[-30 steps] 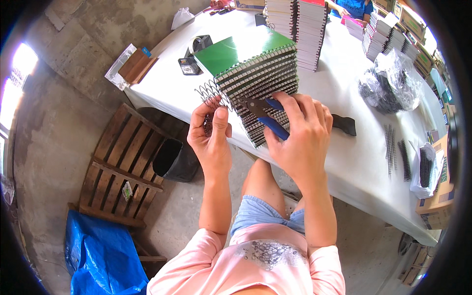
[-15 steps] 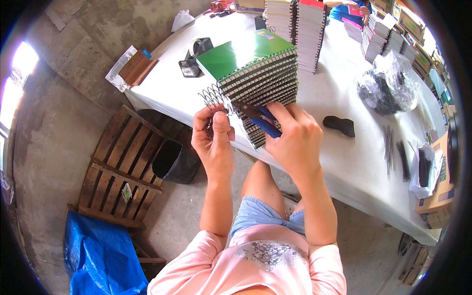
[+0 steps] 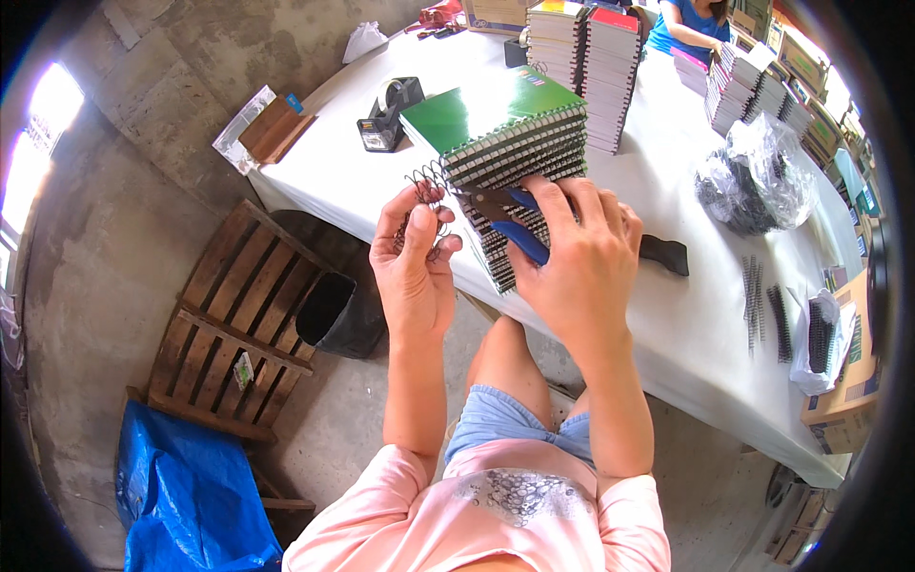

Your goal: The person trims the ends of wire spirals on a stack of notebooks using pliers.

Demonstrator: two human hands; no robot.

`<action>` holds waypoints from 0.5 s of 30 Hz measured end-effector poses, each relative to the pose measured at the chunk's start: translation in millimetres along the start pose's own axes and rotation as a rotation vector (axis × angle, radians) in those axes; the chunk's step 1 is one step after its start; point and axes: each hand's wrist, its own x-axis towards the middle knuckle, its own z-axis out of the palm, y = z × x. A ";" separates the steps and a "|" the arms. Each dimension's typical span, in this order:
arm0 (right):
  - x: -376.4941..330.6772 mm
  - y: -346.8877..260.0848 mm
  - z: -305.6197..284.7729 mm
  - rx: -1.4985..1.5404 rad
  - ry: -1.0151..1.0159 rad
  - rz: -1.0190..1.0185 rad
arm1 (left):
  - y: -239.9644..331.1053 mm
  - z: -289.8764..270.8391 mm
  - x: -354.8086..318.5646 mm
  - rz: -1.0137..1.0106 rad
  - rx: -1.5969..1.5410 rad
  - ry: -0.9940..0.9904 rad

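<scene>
My left hand (image 3: pixel 416 250) pinches a dark wire binding coil (image 3: pixel 426 179) between thumb and fingers, its loops sticking out above and below. In my right hand (image 3: pixel 583 255) is a pair of pliers with blue handles (image 3: pixel 520 240). The handles are spread, and the dark jaws point left toward the coil. Whether the jaws touch the wire cannot be made out. Just beyond both hands rises a stack of wire-bound notebooks (image 3: pixel 536 139), a shiny green cover (image 3: pixel 477 107) on top. Part of the stack's bound side is hidden behind my right hand.
The white-covered table (image 3: pixel 658 315) bears a tape dispenser (image 3: pixel 389 116), taller notebook stacks (image 3: pixel 610 81), a black object (image 3: pixel 664 255), bagged coils (image 3: pixel 753 176) and loose black coils (image 3: pixel 753 300). A black bin (image 3: pixel 345 319) and wooden pallet (image 3: pixel 243 324) are at left. Another person (image 3: pixel 688 29) handles notebooks.
My left hand has opened slightly around the coil and tilted it. My right hand's fingers have spread, and the pliers' handles are wider apart. The other person's arm has lowered to a notebook stack.
</scene>
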 end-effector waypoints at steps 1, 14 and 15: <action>0.3 -0.9 0.1 -0.013 0.002 -0.007 | -1.2 2.6 1.1 0.068 0.117 -0.020; -4.8 6.8 7.8 0.215 -0.068 0.085 | -4.6 10.8 -0.2 0.188 0.216 -0.019; -4.6 5.5 3.5 0.237 -0.122 0.123 | -2.4 11.4 -0.9 0.192 0.216 -0.018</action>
